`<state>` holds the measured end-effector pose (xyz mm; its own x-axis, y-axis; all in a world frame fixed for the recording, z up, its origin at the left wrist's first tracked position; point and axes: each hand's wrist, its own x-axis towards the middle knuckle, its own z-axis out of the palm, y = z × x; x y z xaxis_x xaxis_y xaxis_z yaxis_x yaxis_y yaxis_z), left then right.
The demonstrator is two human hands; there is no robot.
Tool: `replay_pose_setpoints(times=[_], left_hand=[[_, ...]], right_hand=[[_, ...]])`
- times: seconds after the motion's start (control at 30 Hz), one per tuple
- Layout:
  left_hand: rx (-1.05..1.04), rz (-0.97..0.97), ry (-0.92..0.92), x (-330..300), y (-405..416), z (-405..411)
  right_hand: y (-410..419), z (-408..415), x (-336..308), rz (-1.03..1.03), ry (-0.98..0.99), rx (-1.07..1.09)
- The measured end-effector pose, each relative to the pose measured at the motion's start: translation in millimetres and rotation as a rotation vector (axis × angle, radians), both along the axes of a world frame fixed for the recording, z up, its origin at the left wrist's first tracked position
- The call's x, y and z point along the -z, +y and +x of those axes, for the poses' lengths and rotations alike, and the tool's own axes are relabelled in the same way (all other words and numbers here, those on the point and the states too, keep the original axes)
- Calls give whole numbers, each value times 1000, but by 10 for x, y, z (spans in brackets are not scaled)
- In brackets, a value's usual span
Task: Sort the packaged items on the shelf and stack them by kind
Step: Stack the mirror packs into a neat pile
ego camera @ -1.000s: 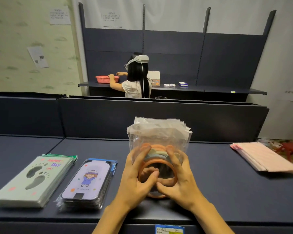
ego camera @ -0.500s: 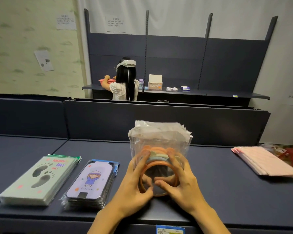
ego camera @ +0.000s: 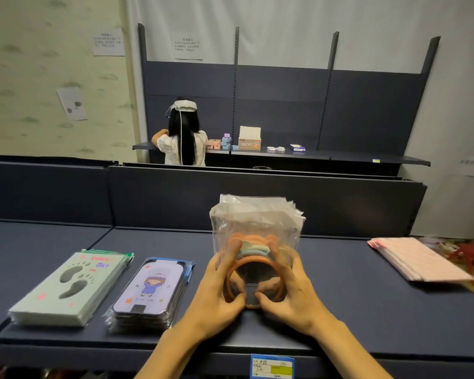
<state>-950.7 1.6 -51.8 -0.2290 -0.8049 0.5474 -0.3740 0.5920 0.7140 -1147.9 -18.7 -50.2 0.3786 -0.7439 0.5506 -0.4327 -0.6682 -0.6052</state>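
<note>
gripping one bag stack [ego camera: 255,228], two hands [ego camera: 216,294]

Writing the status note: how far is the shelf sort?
Done: three stacks lie flat, the footprint packs, phone cases and pink packs. In hand: left hand and right hand hold the bagged rings upright on the shelf. Left: laying that bundle down.

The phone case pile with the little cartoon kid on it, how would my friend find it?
Look along the dark blue shelf in front. Left of the hands sit two flat piles. The phone case pile is the nearer one: purple, cartoon child on top, unlike the green footprint pile further left.
</note>
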Motion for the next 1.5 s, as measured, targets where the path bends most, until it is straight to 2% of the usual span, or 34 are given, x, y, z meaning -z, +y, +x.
replay_pose_setpoints(times=[0.4,0.5,0.63,0.73,0.83,0.93,1.03,1.3,1.5], left_hand=[[27,63,43,-154,-80,50],[83,229,90,-330,-87,76],[61,425,49,-587,-169,125],[43,594,0,-717,-245,187],[97,861,25,-849,-239,236],[125,1023,-15,-895,-211,272],[114,1058,-57,-858,-193,281],[67,1058,-116,-909,-119,311],[46,1052,-20,-858,-124,355]], right_hand=[[-21,38,-203,40,9,-2],[-58,56,-347,151,-1,-18],[-171,89,-567,259,157,53],[-173,136,-746,485,160,42],[-118,178,-907,750,196,69],[-69,220,-967,908,248,106],[-69,252,-921,981,303,154],[-40,332,-944,1007,395,189],[-30,376,-916,1007,390,187]])
